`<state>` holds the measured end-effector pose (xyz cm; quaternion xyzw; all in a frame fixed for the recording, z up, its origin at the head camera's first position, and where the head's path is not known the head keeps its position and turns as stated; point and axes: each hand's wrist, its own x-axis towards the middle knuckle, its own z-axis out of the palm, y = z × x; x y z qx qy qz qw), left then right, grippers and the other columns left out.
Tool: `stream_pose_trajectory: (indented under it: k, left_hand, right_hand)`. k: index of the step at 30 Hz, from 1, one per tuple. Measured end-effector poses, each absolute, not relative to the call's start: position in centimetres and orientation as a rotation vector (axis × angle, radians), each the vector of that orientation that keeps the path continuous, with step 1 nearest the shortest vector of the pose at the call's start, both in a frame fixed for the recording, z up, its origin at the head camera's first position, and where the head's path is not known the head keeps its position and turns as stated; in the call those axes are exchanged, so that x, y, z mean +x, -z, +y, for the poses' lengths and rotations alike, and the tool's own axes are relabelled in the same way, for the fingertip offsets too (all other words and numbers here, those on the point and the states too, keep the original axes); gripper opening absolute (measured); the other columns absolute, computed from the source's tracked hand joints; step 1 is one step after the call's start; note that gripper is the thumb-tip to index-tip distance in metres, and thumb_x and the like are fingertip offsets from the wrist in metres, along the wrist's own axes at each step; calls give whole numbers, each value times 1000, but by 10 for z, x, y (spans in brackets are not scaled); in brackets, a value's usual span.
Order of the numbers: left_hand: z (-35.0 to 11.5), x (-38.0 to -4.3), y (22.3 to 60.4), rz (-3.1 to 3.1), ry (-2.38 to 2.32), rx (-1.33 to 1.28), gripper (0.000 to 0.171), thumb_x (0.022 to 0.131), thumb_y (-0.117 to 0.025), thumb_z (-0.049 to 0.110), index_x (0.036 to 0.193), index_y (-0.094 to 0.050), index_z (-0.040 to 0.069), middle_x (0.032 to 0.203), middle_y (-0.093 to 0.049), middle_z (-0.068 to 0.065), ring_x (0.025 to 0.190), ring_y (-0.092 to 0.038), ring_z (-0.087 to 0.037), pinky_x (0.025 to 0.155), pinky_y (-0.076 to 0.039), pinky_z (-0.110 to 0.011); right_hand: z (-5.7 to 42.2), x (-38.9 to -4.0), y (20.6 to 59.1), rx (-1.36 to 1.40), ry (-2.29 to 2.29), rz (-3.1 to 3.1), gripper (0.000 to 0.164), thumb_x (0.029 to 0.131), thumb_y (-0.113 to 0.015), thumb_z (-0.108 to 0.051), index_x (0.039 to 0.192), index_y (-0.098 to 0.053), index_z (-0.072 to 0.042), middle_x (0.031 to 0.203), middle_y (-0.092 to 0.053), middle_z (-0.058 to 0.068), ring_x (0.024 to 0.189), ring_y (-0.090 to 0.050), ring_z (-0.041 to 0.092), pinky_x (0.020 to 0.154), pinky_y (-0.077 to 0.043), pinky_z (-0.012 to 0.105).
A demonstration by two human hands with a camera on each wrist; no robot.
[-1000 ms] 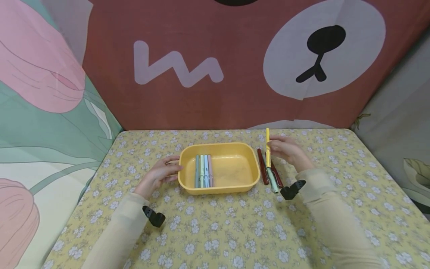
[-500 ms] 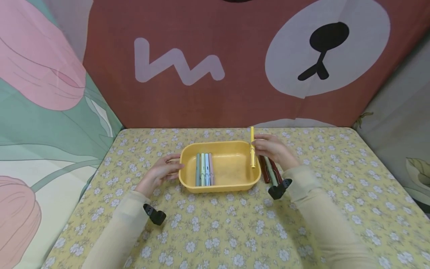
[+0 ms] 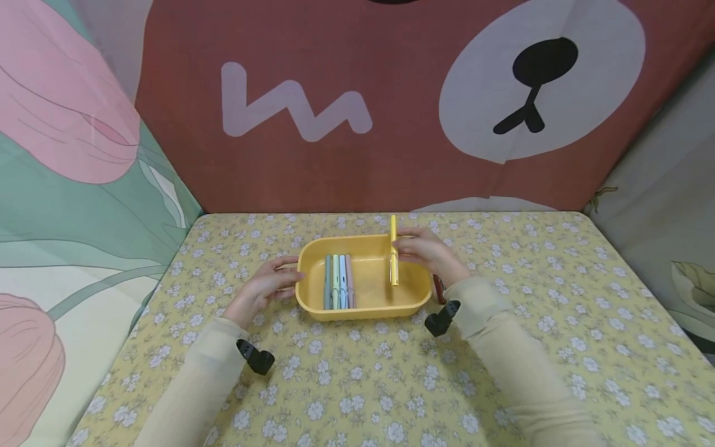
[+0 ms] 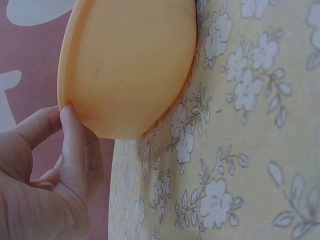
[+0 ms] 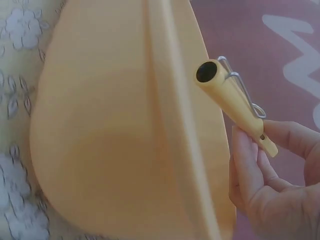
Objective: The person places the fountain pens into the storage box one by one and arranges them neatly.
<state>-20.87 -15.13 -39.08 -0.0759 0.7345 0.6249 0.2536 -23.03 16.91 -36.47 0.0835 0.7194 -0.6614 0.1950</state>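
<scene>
In the head view, a yellow pen (image 3: 393,251) stands nearly upright in my right hand (image 3: 430,251), above the right half of the yellow tray (image 3: 363,313). The right wrist view shows thumb and fingers pinching the pen (image 5: 232,97) near one end; its wire clip and dark open-looking end face the camera. Several pale pens (image 3: 339,282) in grey-blue, green, blue and pink lie side by side in the tray's left half. My left hand (image 3: 262,288) holds the tray's left end, with its fingertips at the rim in the left wrist view.
A dark red pen (image 3: 439,288) shows just right of the tray, mostly hidden by my right wrist and sleeve. A flower-patterned cloth (image 3: 346,385) covers the table. Behind its far edge rises a brown printed curtain (image 3: 313,180).
My right hand has carried the yellow pen leftward, from above the pens beside the tray to above the tray's right half. The left hand has stayed at the tray's left end.
</scene>
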Motion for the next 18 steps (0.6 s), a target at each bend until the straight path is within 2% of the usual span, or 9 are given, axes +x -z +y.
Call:
stream_pose_trajectory:
  k: [5, 11, 14, 18]
  left_hand:
    - [-151, -209, 391, 1999, -1698, -205, 61, 93, -61, 12, 148, -33, 10, 143, -44, -20, 81, -67, -6, 64, -59, -16]
    - [-151, -208, 391, 2013, -1693, -208, 61, 93, -61, 12, 148, -33, 10, 142, -45, -20, 81, -67, -6, 64, -59, -16]
    - [-151, -208, 391, 2009, -1694, -205, 60, 94, -60, 12, 147, -33, 10, 141, -46, -19, 80, -67, -5, 65, -60, -16]
    - [-151, -208, 390, 2001, -1698, -203, 60, 94, -60, 12, 148, -33, 10, 141, -46, -19, 79, -67, -5, 66, -60, -17]
  right_hand:
    - [153, -228, 368, 222, 1849, 2015, 53, 93, -55, -2, 143, -37, 4, 98, -57, 1, 77, -60, 3, 79, -59, 20]
    - [136, -225, 373, 217, 1856, 1980, 51, 92, -55, 0, 140, -38, 6, 87, -61, -2, 72, -61, 4, 96, -56, 35]
    - [128, -222, 377, 231, 1842, 1994, 49, 92, -56, 0, 139, -41, 6, 87, -61, 0, 72, -62, 5, 99, -54, 39]
    - [120, -220, 382, 247, 1821, 2008, 48, 92, -57, 0, 137, -43, 5, 93, -61, 3, 76, -62, 8, 97, -55, 38]
